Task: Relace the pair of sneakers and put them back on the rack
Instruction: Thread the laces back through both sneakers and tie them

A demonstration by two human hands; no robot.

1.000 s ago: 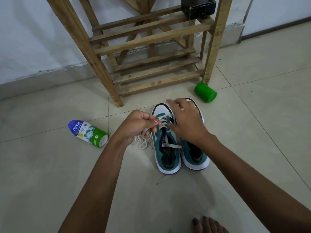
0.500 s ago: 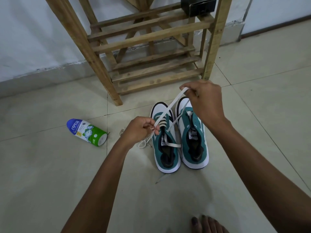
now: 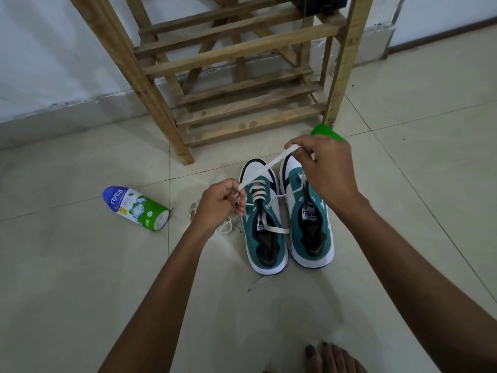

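Two teal-and-white sneakers stand side by side on the tiled floor, toes toward the wooden rack [image 3: 242, 76]. The left sneaker [image 3: 262, 227] has a white lace [image 3: 265, 168] threaded through its front eyelets. My left hand [image 3: 222, 201] pinches one stretch of that lace beside the shoe. My right hand [image 3: 326, 168] pinches the other end, raised above the toes, so the lace runs taut between both hands. The right sneaker [image 3: 309, 224] has only a little lace at its front eyelets. A loose lace [image 3: 226, 226] lies on the floor under my left wrist.
A blue, white and green bottle [image 3: 135, 208] lies on its side on the floor to the left. A green cylinder [image 3: 326, 131] peeks out behind my right hand, near the rack's right leg. A dark box [image 3: 318, 2] sits on the rack's upper shelf. My toes [image 3: 330, 358] show at the bottom.
My right hand rose from the left sneaker's toe and pulled the lace up and to the right, drawing it taut. My left hand kept its pinch beside the shoe.
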